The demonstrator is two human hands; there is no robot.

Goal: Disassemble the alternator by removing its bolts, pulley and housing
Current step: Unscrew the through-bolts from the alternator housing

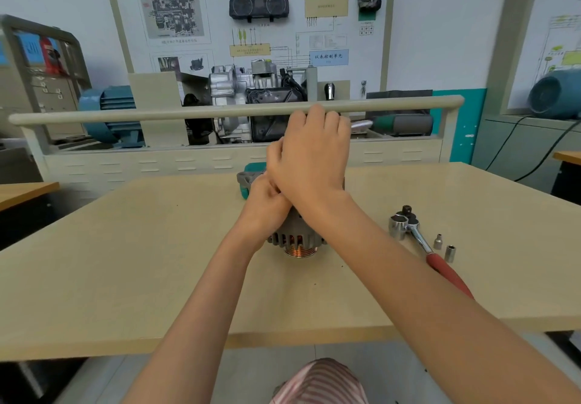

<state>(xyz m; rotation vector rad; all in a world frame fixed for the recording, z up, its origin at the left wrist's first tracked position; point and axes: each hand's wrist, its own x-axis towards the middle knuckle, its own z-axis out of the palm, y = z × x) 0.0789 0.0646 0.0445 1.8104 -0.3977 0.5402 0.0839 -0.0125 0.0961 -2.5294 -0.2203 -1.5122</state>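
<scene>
a: where's the grey finned metal alternator [295, 237]?
b: mid-bench, under both hands. left hand [267, 202] curls on it; right hand [311, 158] covers, grip unclear.
a: next?
b: probably the red-handled ratchet [421, 240], right.

Training board [251, 14] w/ gauge cluster [258, 4], blue motor [110, 111] behind bench [125, 262].

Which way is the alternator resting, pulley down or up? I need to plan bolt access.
Pulley down: the alternator stands on the table, grooved pulley at its bottom.
</scene>
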